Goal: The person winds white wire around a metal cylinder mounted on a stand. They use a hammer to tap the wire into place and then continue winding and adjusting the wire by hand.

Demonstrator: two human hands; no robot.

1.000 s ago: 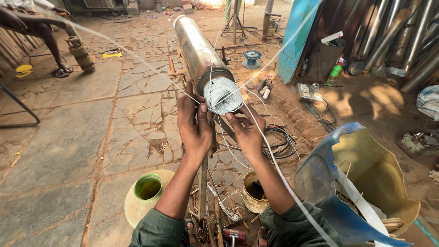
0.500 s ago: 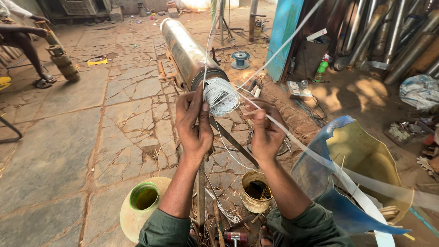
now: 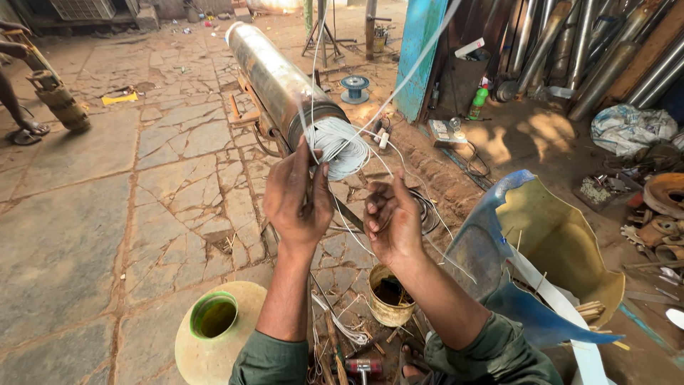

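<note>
A long steel cylinder [image 3: 274, 75] lies raised on a stand, its near end packed with white wire windings [image 3: 340, 145]. My left hand [image 3: 298, 196] is up against that end, fingers closed on strands of white wire [image 3: 313, 78] that run up and out of view. My right hand [image 3: 392, 221] is just right of it, a little lower, fingers curled around thin white strands leading from the windings. More white wire [image 3: 420, 60] stretches diagonally toward the upper right.
A small rusty tin [image 3: 390, 294] and a green-rimmed plastic jar [image 3: 214, 317] sit on the cracked stone floor below my arms. A broken blue-and-yellow drum [image 3: 548, 242] stands right. Metal pipes [image 3: 570, 50] lean at the back right. Another person's leg [image 3: 13, 100] is far left.
The view has shifted left and down a little. Both my hands stay at the cylinder's end; the right one has drawn back slightly from the windings, pulling strands with it.
</note>
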